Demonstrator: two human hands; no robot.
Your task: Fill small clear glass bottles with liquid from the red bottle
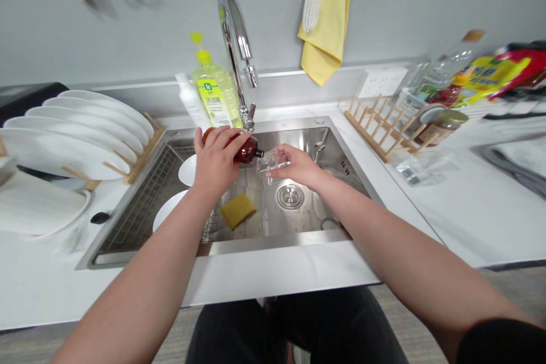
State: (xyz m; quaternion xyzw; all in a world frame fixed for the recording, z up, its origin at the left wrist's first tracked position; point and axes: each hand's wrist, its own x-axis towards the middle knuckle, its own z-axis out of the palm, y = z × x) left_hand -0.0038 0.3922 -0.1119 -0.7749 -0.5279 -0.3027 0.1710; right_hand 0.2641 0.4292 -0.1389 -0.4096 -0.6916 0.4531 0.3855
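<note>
My left hand (218, 160) is wrapped over a dark brown bottle (248, 151), which lies nearly on its side above the sink (330, 222). Its narrow black neck points right, towards a small clear container (268, 162). My right hand (296, 166) holds that container by its right side, close to the bottle's mouth. Whether any liquid is running between them I cannot tell. Below, a yellow sponge (238, 210) rests on the sink floor, left of the drain (290, 197). Two white dishes (169, 209) sit in the wire rack (149, 205), partly behind my left arm.
A chrome faucet (232, 28) rises behind the sink, beside a green dish soap bottle (217, 96) and a white bottle (191, 101). White plates (63, 142) stand in a wooden rack at left. At right are another wooden rack (384, 131), jars and a plastic bag (426, 170).
</note>
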